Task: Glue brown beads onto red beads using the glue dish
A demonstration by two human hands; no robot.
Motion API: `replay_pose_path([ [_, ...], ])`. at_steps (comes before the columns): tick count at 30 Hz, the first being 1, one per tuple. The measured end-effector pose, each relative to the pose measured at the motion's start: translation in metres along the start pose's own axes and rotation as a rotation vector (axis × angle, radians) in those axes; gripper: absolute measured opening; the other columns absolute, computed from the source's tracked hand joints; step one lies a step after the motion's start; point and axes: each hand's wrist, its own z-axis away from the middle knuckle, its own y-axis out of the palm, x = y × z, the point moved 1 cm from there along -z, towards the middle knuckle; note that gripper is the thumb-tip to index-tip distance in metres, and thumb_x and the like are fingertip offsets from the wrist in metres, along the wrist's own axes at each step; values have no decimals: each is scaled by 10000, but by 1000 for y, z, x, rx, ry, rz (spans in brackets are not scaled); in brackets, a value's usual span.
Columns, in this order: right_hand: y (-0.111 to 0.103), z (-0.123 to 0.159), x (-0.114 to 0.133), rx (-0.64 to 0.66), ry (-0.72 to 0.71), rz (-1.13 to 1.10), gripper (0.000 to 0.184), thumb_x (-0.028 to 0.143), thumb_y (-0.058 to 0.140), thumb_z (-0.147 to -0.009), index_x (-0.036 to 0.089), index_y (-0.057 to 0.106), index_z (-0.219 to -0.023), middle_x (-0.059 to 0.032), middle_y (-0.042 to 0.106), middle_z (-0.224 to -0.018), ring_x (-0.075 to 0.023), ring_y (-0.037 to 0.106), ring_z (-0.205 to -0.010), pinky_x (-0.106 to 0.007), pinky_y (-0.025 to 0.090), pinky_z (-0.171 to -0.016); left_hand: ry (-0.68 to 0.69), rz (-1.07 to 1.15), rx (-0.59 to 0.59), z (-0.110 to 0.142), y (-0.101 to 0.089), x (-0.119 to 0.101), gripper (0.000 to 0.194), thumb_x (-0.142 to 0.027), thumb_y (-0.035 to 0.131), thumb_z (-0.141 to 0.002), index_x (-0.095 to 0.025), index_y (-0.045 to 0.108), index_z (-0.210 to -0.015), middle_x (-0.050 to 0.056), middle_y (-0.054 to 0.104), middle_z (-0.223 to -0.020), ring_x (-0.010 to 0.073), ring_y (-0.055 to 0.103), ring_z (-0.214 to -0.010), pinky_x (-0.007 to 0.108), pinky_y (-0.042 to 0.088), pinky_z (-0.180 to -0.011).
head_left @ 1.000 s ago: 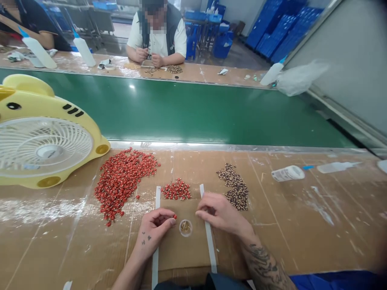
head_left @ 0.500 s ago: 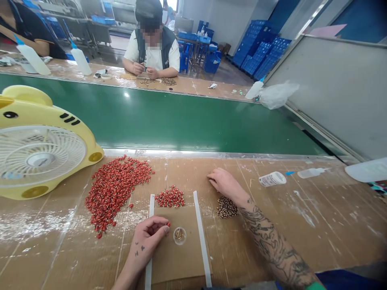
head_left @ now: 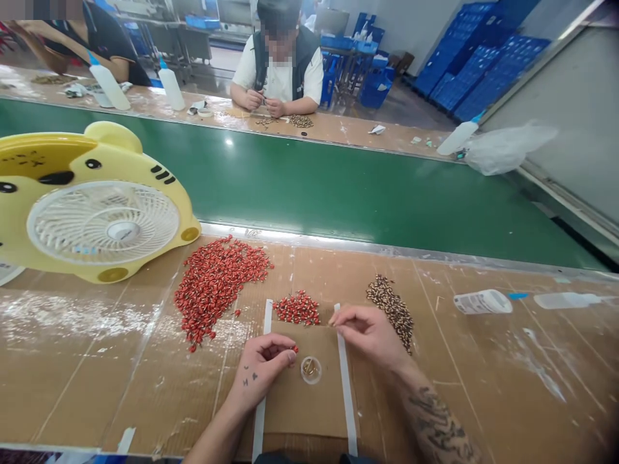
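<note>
Snugly, the left hand [head_left: 261, 370] pinches a red bead [head_left: 294, 348]; the right hand [head_left: 370, 335] pinches nothing visible.

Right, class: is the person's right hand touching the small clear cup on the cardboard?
Apart: the head view shows the right hand clear of the small clear cup, with a plain gap of cardboard between them.

Yellow desk fan [head_left: 104, 222], green conveyor belt [head_left: 309, 193], stacked blue crates [head_left: 478, 77], seated co-worker [head_left: 278, 84]
</note>
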Motion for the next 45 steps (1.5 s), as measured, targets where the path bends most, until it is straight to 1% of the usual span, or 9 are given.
replay_pose_path([
  [3, 37, 4, 10, 68, -73, -149, 80, 154, 626, -818, 187, 699, -806, -43, 727, -836, -173, 667, -766, -292, 514, -741, 6, 10, -18, 0, 0, 1, 119, -223, 762, -677, -143, 743, -764, 23, 713, -595, 132, 637, -541, 222, 507, -576],
  [6, 54, 1, 15, 56, -100, -146, 84, 131, 631, -804, 184, 696, -804, -36, 710, -805, -160, 647, -726, -284, 506, -714, 21, -7, -40, 0, -1, 3, 108, -215, 752, -689, -143, 744, -770, 20, 707, -589, 130, 630, -537, 220, 503, -571],
  [14, 57, -3, 30, 43, -158, 88, 141, 69, 588, -793, 190, 654, -761, -17, 668, -757, -154, 603, -714, -281, 472, -684, 190, -114, -83, 3, 1, 5, 77, -203, 707, -739, -158, 756, -780, 39, 712, -707, 130, 627, -588, 217, 496, -572],
  [22, 65, -2, 31, 38, -266, 160, 145, 73, 589, -802, 194, 669, -803, -31, 672, -777, -171, 596, -753, -300, 473, -706, 362, -325, -71, 4, 2, 7, 115, -196, 660, -810, -180, 771, -834, 63, 732, -780, 157, 648, -683, 225, 502, -606],
  [25, 65, -3, 33, 59, -228, 132, 138, 101, 595, -825, 196, 693, -805, -38, 688, -786, -174, 609, -753, -302, 483, -710, 351, -332, -78, 4, 1, 7, 119, -207, 661, -819, -182, 774, -846, 70, 740, -801, 165, 658, -693, 234, 512, -616],
  [29, 61, -5, 33, 108, -47, -2, 102, 173, 644, -835, 201, 738, -806, -38, 720, -798, -172, 640, -745, -294, 502, -723, 311, -299, -87, 5, 1, 5, 104, -234, 687, -810, -193, 781, -828, 63, 741, -775, 169, 661, -671, 237, 513, -598],
  [34, 57, -7, 29, 171, 131, -139, 107, 248, 688, -816, 187, 773, -796, -43, 728, -779, -162, 636, -697, -257, 495, -636, 364, -319, -78, 7, 0, 2, 99, -219, 697, -804, -219, 796, -810, 52, 755, -747, 166, 662, -648, 243, 505, -599],
  [39, 52, -10, 31, 232, 153, -163, 99, 237, 708, -806, 189, 793, -789, -39, 718, -760, -145, 630, -666, -237, 472, -597, 426, -384, -111, 10, 1, 2, 76, -217, 713, -791, -217, 785, -768, 14, 693, -604, 125, 564, -507, 219, 428, -500],
  [45, 52, -14, 34, 272, 110, -139, 108, 175, 685, -806, 178, 780, -756, -17, 684, -697, -125, 595, -629, -219, 437, -577, 466, -407, -86, 10, 1, 5, 92, -215, 688, -817, -211, 769, -774, 33, 722, -652, 139, 610, -541, 228, 460, -531],
])
